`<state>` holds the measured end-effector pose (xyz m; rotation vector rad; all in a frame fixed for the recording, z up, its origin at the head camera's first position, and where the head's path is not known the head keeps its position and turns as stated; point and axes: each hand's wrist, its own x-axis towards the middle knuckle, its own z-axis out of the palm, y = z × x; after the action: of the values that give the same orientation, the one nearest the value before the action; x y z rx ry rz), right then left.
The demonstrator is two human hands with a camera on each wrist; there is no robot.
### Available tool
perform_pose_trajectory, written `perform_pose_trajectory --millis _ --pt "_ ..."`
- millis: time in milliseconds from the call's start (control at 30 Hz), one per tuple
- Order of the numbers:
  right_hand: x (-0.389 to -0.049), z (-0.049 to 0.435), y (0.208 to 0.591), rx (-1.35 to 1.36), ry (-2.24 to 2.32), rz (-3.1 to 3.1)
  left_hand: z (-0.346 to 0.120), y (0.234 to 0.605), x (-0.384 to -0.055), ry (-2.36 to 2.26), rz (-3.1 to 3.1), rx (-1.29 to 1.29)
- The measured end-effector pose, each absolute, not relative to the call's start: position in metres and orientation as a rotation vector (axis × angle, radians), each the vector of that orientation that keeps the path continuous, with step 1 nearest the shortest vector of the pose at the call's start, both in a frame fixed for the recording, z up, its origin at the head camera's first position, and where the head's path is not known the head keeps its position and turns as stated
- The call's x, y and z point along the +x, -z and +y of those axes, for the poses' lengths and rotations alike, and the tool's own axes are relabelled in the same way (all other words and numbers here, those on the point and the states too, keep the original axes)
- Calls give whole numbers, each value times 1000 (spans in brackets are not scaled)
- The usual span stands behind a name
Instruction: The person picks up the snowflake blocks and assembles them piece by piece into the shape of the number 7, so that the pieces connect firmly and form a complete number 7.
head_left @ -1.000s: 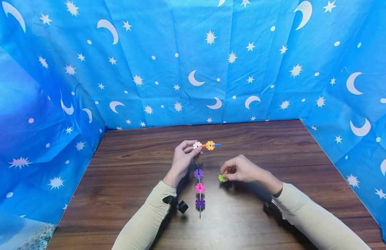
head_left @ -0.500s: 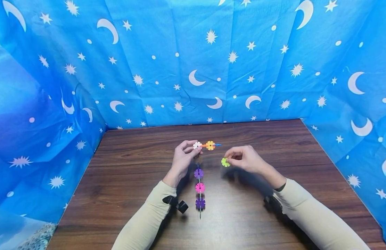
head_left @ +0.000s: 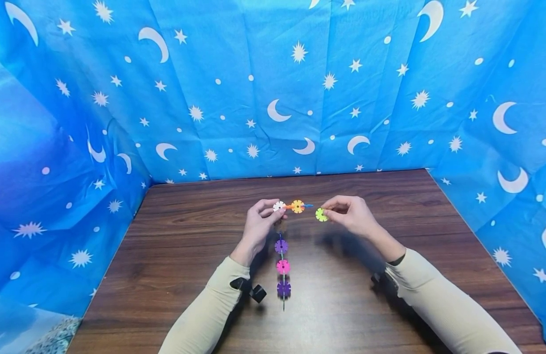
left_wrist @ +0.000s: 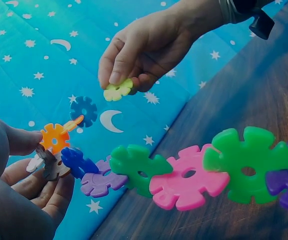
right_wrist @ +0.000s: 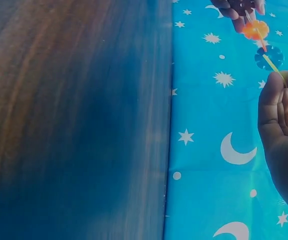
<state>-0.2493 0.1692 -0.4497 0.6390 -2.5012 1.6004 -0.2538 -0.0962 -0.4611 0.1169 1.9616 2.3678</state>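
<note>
My left hand pinches a chain of slotted flower-shaped plastic discs by its white disc. To the right of the thumb, an orange-yellow disc leads to a blue disc at that end. The chain's other branch hangs toward me, with a purple disc, a pink disc and green discs linked slot into slot. Between right thumb and index finger, a lime-yellow disc is held by my right hand. It is close to the blue disc; the left wrist view shows a gap.
Below the hands lies a dark wood-grain table. Blue cloth printed with moons and stars rises behind its far edge and along both sides. A black strap mount sits on the left wrist.
My right hand has risen from low over the table up toward the chain's right end, bringing the lime-yellow disc along. The left hand and its chain stay in place.
</note>
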Motion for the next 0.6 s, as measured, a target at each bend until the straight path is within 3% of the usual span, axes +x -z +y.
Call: perform_pose_trajectory --millis 600 --pt "-258 164 443 467 -1867 -2400 -95 465 -254 -2343 1966 126"
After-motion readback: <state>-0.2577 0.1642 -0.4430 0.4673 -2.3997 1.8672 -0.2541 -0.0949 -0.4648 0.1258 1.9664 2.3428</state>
